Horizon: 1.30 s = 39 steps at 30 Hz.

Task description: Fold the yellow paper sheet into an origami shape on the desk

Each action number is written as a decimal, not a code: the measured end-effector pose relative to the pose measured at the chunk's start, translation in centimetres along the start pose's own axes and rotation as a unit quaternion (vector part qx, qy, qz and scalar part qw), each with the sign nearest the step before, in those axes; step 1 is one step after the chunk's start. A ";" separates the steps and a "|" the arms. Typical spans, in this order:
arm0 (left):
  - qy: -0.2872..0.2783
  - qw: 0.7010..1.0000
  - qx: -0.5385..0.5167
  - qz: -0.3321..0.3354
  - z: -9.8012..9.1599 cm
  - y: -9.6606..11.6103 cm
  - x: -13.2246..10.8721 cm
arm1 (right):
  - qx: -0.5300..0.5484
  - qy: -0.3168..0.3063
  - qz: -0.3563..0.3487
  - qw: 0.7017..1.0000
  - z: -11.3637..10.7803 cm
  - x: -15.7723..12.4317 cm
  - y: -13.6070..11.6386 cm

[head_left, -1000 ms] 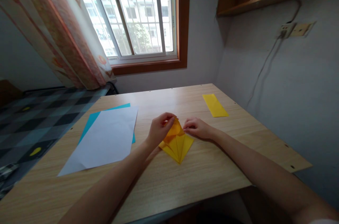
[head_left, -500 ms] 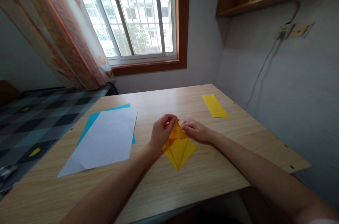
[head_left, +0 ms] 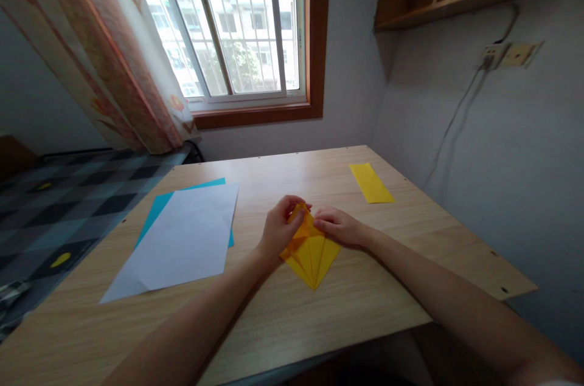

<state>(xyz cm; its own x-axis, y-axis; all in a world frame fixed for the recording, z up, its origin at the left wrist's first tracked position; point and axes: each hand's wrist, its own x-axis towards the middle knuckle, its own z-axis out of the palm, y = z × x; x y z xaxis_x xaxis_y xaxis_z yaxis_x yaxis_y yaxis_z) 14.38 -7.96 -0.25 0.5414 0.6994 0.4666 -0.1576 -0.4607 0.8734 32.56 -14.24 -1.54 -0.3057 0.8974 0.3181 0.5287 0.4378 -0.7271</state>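
Note:
A folded yellow paper lies near the middle of the wooden table, its lower corner pointing towards me and crease lines fanning out from that corner. My left hand pinches its raised upper part near the top, thumb in front. On the right edge of the same paper, my right hand has its thumb and curled fingers closed. The fingertips of both hands are close together, and part of the paper's left side is hidden behind my left hand.
White paper overlaps a blue sheet on the left of the wooden table. A yellow paper strip lies at the back right. A bed stands left of the table; walls and a window are behind.
The paper's lower corner has swung slightly to the right and up. Its upper part looks flatter and wider between my hands, which have barely moved.

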 end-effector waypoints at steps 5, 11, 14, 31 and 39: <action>-0.005 0.999 -0.040 -0.018 0.0 -0.3 0.1 | 0.032 -0.002 -0.002 0.999 0.1 0.0 0.5; 0.015 0.997 -0.065 -0.050 0.3 0.0 0.1 | 0.041 -0.004 0.014 0.999 0.2 0.1 0.7; 0.019 0.996 -0.066 -0.058 0.4 0.3 0.1 | 0.037 0.004 0.017 0.999 0.3 0.2 0.7; 0.038 0.988 -0.108 -0.106 0.7 0.3 0.2 | 0.011 0.070 0.075 0.995 1.2 0.3 0.5; 0.021 0.996 -0.005 -0.091 0.6 0.0 0.5 | 0.022 0.083 0.073 0.994 1.4 0.3 0.3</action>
<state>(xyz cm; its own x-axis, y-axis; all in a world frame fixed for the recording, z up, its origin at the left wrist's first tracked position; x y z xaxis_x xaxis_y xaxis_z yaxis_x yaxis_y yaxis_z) 15.16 -7.94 -0.04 0.5260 0.7935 0.3060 -0.0683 -0.3192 0.9452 31.52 -13.92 -2.44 -0.0914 0.9493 0.3007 0.5223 0.3028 -0.7972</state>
